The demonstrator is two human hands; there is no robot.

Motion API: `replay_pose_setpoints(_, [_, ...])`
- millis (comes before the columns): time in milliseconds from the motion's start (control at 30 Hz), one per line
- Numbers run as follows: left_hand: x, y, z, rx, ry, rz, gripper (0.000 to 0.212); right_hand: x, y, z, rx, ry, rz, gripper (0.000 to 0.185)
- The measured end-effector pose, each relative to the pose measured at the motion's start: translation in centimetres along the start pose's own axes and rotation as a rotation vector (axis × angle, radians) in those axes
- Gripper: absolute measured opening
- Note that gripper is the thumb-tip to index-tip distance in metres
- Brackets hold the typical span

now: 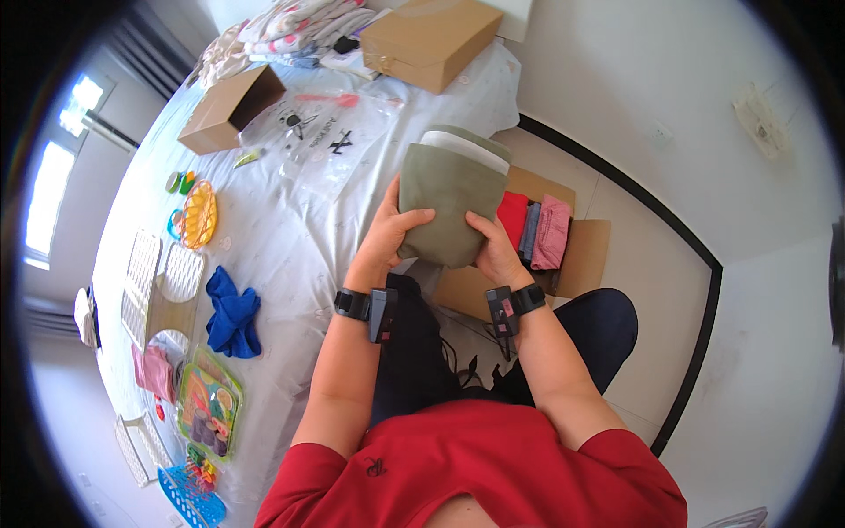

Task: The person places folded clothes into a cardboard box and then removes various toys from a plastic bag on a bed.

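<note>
A folded olive-green garment (452, 198) with a white band near its top is held up in front of me. My left hand (389, 231) grips its left side, thumb laid across the front. On the lower right side, my right hand (494, 247) pinches it the same way; the fingers of both hands are partly hidden behind the cloth. Below and to the right, an open cardboard box (586, 257) stands on the floor. Inside it are a red folded cloth (511, 214), a blue-grey one (530, 231) and a pink one (552, 232).
The bed (284, 264) at left bears a clear plastic bag (330, 138), an open carton (214, 119), a larger cardboard box (429, 43), a blue cloth (232, 313), a yellow basket (199, 214), white plastic racks (142, 284) and a packaged toy set (208, 409). A wall (660, 79) rises at right.
</note>
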State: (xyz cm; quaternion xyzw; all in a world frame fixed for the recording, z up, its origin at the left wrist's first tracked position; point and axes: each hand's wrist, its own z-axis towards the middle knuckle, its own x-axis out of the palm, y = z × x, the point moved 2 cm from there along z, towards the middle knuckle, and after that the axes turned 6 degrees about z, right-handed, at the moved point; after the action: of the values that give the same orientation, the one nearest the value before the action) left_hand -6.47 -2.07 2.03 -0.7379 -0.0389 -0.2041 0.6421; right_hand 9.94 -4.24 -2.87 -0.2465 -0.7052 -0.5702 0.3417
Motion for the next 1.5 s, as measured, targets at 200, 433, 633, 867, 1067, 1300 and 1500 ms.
replay_pose_setpoints(200, [4.1,3.8,4.6,-0.172,0.075,0.042,0.071,-6.3,2.4,-0.1,0.016,-0.134,0.106,0.051])
replay_pose_setpoints(433, [3.7,10.1,9.2,-0.223,0.073,0.460,0.073,-14.7,2.9,2.4,-0.108,-0.332,-0.046,0.054])
replay_pose_setpoints(633, [5.0,8.0,10.9,-0.190,0.061,0.380,0.067,-22.0,-0.6,6.1,-0.083,-0.455,-0.165,0.053])
replay_pose_setpoints(867, [6.1,7.8,11.6,-0.256,0.078,0.120,0.057,-26.5,-4.6,9.9,0.016,-0.490,-0.308,0.065])
replay_pose_setpoints(1067, [4.6,11.9,13.0,-0.366,-0.041,0.034,0.058,-27.7,-5.4,9.9,-0.009,-0.655,-0.547,0.067])
replay_pose_setpoints(1300, [4.7,18.7,14.5,-0.488,-0.015,0.261,0.055,-25.6,-3.2,9.9,-0.050,-0.515,-0.672,0.078])
replay_pose_setpoints(1500, [0.4,27.5,15.5,-0.331,0.180,0.750,0.048,-20.1,-2.2,9.5,-0.239,-0.472,-1.572,0.075])
